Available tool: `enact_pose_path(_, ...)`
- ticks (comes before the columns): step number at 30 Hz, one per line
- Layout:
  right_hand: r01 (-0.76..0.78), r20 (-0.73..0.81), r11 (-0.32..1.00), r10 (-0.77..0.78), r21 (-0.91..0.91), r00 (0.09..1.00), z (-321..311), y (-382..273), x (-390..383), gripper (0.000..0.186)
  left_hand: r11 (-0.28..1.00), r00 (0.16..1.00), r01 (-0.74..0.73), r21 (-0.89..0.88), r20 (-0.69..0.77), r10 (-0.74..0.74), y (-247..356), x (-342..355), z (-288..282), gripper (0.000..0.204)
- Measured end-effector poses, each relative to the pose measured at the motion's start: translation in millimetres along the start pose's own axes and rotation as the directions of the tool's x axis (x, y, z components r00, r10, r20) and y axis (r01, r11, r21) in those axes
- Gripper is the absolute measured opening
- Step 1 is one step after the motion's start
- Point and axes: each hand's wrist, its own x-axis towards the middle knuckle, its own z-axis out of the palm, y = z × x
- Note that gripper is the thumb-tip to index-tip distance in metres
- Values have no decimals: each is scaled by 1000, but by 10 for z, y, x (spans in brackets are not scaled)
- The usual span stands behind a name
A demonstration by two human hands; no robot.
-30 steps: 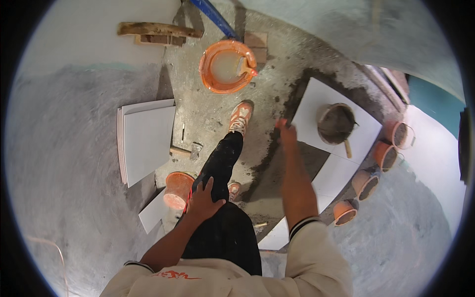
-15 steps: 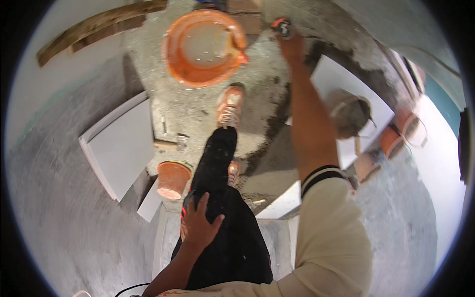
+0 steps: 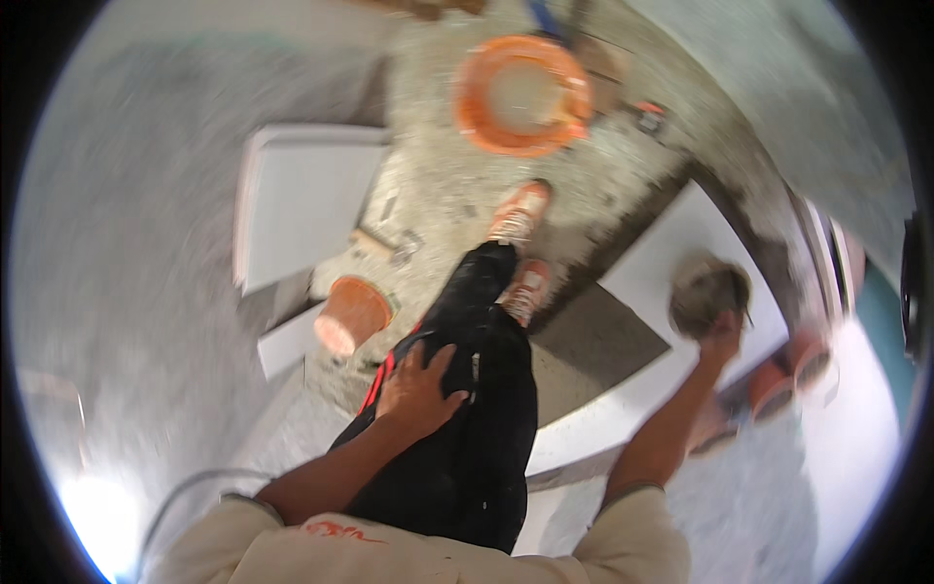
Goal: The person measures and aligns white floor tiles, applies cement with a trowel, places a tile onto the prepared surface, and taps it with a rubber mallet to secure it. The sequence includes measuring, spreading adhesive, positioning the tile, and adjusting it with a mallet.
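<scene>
My left hand (image 3: 418, 394) lies on my black-trousered thigh with its fingers spread, holding nothing. Out to the right, my right hand (image 3: 721, 337) is closed at the near rim of a grey, mortar-stained bucket (image 3: 693, 297), its fingers partly blurred. That bucket stands on a large white panel (image 3: 647, 238), and a thin wire handle shows beside the hand. A small red-and-black object (image 3: 650, 118) lies on the floor further off, too blurred to name.
An orange tub (image 3: 474, 107) of cloudy water stands ahead. To the left are stacked white panels (image 3: 306, 209) and a tipped orange bucket (image 3: 352, 313). More orange buckets (image 3: 771, 391) line the right side. A grey slab (image 3: 598, 336) lies by my feet.
My right hand has let go of the red-and-black object on the floor and come back to the grey bucket. My view has turned, and my rear foot has come forward. My left hand stays on my thigh.
</scene>
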Motion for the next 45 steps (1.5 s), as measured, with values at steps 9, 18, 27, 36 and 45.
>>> enact_pose_path(9, -433, -75, 751, 535, 498, 842, 1440, -254, -948, 24, 989, 977, 67, -134, -190, -92, -498, -684, 451, 83)
enact_pose_path(18, -430, 296, 874, 360, 226, 885, 2529, -1182, -3053, 15, 836, 937, 222, -502, -126, -325, -1409, -1010, 1153, 81)
enact_pose_path(27, -296, 595, 927, 375, -231, 711, 4608, -744, -3587, 28, 479, 917, 314, -820, 132, -375, -2588, -1363, 2270, 79)
enact_pose_path(36, 150, 670, 871, 238, -467, 703, 5941, -602, -4492, 24, 337, 898, 292, -895, 135, -419, -2792, -1538, 3064, 74)
enact_pose_path(45, 394, 678, 702, 171, -593, 715, 6340, -667, -4045, 37, 66, 875, 96, -993, 52, -482, -2744, -1443, 3435, 70)
